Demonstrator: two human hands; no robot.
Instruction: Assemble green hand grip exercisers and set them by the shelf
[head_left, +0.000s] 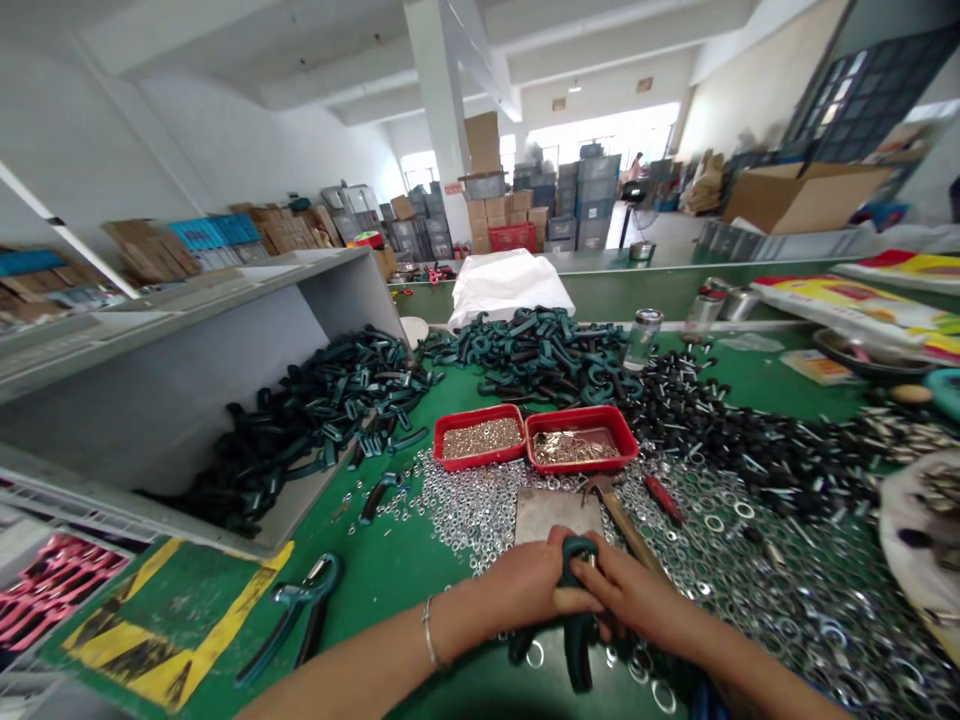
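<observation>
Low in the middle of the head view, both my hands close around a teal hand cutter with a curved jaw (578, 655). My left hand (525, 580) wraps its left side. My right hand (628, 582) grips it from the right, fingers bent near the jaw. The fingers hide much of the tool, and its dark handles point down toward me. Just beyond my hands lies a flat metal plate (551, 508). A hammer (626, 522) lies beside it, close to my right hand. Another teal cutter (296, 610) rests on the table to the left.
Two red trays (480, 463) (581, 468) hold small metal parts. Loose washers (465, 510) cover the green table, with black-headed screws (720, 430) to the right. Teal handle parts (547, 350) are heaped behind and in a grey bin (352, 270). A red-handled tool (664, 498) lies near the hammer.
</observation>
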